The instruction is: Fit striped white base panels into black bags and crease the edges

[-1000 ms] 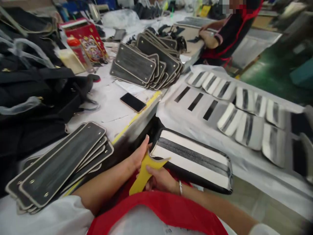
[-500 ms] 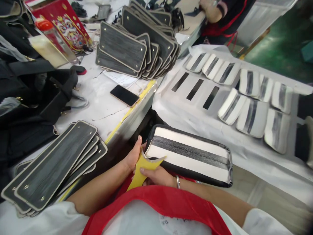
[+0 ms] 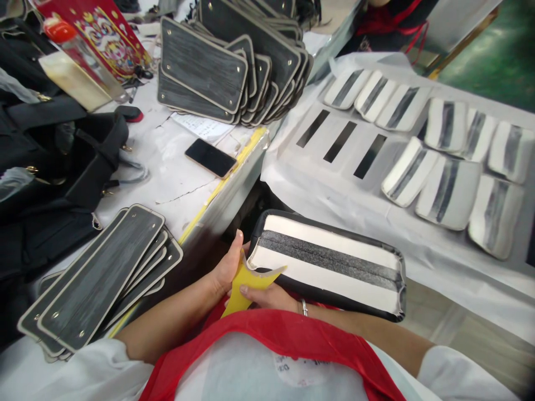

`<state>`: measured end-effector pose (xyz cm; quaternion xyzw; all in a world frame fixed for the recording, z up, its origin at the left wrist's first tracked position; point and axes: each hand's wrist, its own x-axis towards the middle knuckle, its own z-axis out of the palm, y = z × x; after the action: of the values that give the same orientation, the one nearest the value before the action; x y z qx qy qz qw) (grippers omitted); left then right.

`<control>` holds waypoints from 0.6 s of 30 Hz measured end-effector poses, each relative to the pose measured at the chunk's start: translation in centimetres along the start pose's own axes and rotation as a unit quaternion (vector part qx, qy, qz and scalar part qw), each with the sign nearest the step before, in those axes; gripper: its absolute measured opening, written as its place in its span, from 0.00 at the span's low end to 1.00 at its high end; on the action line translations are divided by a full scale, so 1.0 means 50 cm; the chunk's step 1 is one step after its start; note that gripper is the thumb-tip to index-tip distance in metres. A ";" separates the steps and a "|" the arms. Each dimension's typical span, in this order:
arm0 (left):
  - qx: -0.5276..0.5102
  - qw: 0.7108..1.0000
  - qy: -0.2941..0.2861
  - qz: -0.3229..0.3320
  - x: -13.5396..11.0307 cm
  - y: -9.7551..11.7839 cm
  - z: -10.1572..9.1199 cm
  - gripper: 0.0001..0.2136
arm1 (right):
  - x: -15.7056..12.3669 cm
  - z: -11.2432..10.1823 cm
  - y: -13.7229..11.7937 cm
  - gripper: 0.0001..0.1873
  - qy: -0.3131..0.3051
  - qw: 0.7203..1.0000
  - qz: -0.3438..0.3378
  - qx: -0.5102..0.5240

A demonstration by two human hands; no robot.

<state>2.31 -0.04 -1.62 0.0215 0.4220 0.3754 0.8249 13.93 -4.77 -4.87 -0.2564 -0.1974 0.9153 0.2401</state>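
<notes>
A long black panel (image 3: 330, 262) with white padding and a dark central strip rests across my lap. My left hand (image 3: 228, 264) holds its left end, thumb up along the edge. My right hand (image 3: 267, 295) is closed on a yellow scraper-like piece (image 3: 244, 281) pressed against the panel's left end. A stack of grey rectangular boards (image 3: 100, 278) with pale borders lies on the table by my left arm.
A bigger pile of grey boards (image 3: 234, 67) sits further back, with a black phone (image 3: 211, 157) in front. Black bags (image 3: 50, 167) fill the left. Several padded white pieces (image 3: 443, 150) lie on a white sheet at right. Another person's red-and-black clothing (image 3: 388, 22) is beyond.
The view has tilted down and closer; my hands and the yellow piece stay at the panel's left end, with the panel lying slightly flatter.
</notes>
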 end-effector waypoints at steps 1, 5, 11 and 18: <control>0.003 1.000 0.008 0.002 0.001 0.000 0.001 0.29 | -0.001 0.001 -0.001 0.21 -0.001 1.000 0.006 0.006; 0.023 0.999 0.049 0.007 0.004 -0.001 0.010 0.29 | -0.001 -0.003 -0.001 0.21 -0.005 1.000 -0.011 0.019; 0.058 0.995 0.085 0.018 0.014 -0.003 0.032 0.29 | -0.003 -0.013 -0.006 0.20 0.020 0.999 -0.032 0.018; 0.064 0.995 0.079 0.021 0.022 -0.007 0.044 0.30 | -0.010 -0.025 -0.010 0.19 0.004 0.999 -0.038 0.028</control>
<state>4.50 1.02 -1.06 0.0528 0.5086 0.3655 0.7778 15.19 -4.33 -5.43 -0.2456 -0.1804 0.9096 0.2824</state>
